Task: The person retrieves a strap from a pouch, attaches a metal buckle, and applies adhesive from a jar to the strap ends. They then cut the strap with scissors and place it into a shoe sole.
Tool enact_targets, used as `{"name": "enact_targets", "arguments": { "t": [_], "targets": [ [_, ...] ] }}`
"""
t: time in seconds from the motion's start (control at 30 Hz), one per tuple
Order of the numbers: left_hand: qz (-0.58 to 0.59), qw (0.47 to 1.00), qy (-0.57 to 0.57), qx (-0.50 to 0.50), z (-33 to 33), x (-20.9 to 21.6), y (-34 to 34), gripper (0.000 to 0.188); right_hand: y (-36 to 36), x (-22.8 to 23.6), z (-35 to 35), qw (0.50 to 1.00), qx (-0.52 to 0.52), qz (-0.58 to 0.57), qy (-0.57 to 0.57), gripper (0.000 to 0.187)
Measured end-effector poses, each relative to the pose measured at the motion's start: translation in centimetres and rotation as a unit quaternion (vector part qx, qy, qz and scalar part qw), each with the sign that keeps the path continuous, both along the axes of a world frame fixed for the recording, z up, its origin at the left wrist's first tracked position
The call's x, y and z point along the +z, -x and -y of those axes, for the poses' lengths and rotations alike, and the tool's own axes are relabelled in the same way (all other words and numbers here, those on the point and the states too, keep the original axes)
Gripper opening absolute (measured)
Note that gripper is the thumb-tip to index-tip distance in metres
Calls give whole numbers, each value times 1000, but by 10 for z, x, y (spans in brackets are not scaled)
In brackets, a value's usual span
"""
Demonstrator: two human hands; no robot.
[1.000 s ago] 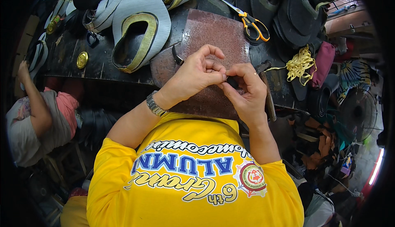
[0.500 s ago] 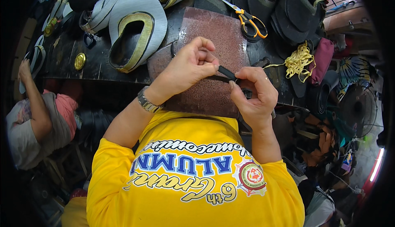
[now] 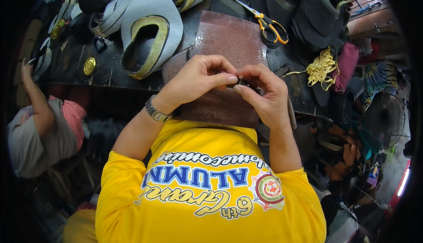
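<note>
My left hand [image 3: 199, 76] and my right hand [image 3: 267, 90] meet over a reddish-brown board [image 3: 231, 33] at the table's near edge. Between their fingertips is a small black strip [image 3: 241, 82], mostly covered by the fingers. The left thumb and index finger close on one end, and the right thumb and index finger pinch the other. Beyond the right hand lie scissors [image 3: 269, 28] with orange-and-black handles, blades spread apart.
Grey padded pieces with yellow-edged openings [image 3: 152, 35] cover the back left. Black curved pieces [image 3: 317, 11] pile up at the back right, near a yellow cord bundle [image 3: 322, 69] and a maroon pouch [image 3: 346, 66]. A gold disc [image 3: 89, 66] lies left. Another person's arm [image 3: 37, 93] reaches the far-left table edge.
My hands have come closer together, and the right has moved left and slightly away from me. Less of the black strip shows between them. The other person's hand has shifted slightly.
</note>
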State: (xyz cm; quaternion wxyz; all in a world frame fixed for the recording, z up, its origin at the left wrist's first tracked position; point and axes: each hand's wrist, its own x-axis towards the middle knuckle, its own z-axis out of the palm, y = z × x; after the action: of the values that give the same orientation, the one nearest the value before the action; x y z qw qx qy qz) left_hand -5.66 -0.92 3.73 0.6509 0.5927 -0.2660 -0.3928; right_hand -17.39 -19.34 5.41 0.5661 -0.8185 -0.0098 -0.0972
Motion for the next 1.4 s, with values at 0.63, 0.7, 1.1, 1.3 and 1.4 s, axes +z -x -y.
{"name": "enact_targets", "arguments": {
  "t": [0.63, 0.7, 1.1, 1.3, 1.4],
  "targets": [
    [165, 984, -20, -69, -17, 3, -3, 24, 7, 0, 10, 976, -16, -152, -157, 11],
    [91, 995, -3, -36, -11, 3, 9, 31, 7, 0, 7, 970, -25, -158, -180, 12],
    [41, 999, -14, -14, -11, 3, 16, 24, 8, 3, 3, 963, -41, -155, -219, 12],
    [69, 997, -39, -13, -10, 6, 12, 21, 6, 1, 0, 966, -46, -154, -202, 12],
    [115, 991, -70, 4, -8, 10, 19, 21, 7, 0, 0, 959, -52, -162, -225, 12]
  ]
}}
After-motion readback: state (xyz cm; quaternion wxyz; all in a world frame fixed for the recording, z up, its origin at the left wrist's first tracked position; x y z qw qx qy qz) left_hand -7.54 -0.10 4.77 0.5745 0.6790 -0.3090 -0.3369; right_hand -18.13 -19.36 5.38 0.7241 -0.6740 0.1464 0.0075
